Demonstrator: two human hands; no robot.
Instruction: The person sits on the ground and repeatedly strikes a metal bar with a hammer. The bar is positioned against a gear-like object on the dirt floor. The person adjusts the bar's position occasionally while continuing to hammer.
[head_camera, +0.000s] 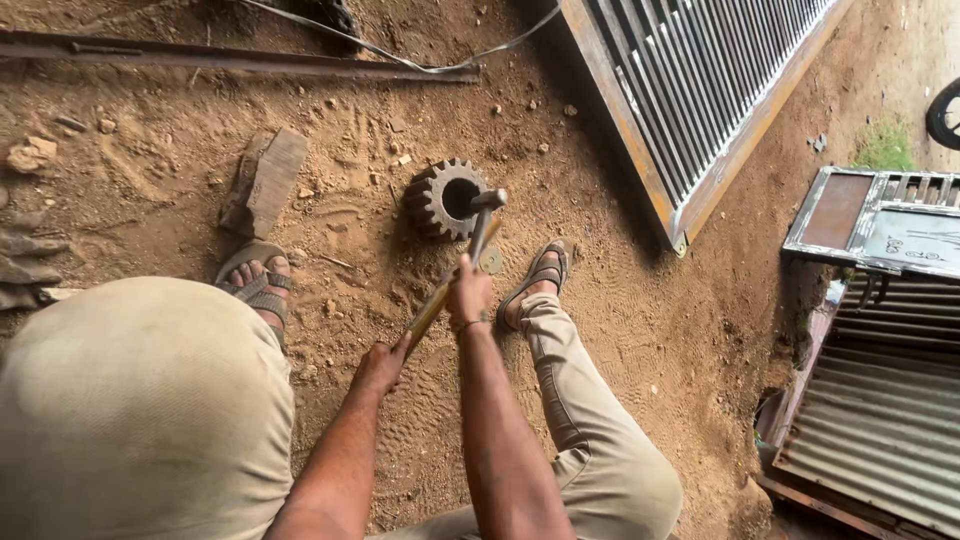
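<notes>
A dark, rusty toothed gear (443, 199) with a round centre hole lies on the dirt floor between my feet. My right hand (468, 294) is closed around a grey metal rod (482, 225), whose T-shaped top end sits at the gear's right rim. My left hand (380, 367) grips the lower end of a yellowish wooden handle (430, 312) that slants up toward the gear beside the rod. A small round metal disc (491, 261) shows just right of my right hand. Whether rod and handle are one tool is unclear.
My sandalled feet (255, 280) (540, 278) flank the gear. A wooden block (264, 181) lies to the left and a long rusty steel bar (230, 58) runs along the top. A metal grille gate (700, 90) leans at upper right, with corrugated sheets (880, 410) at right.
</notes>
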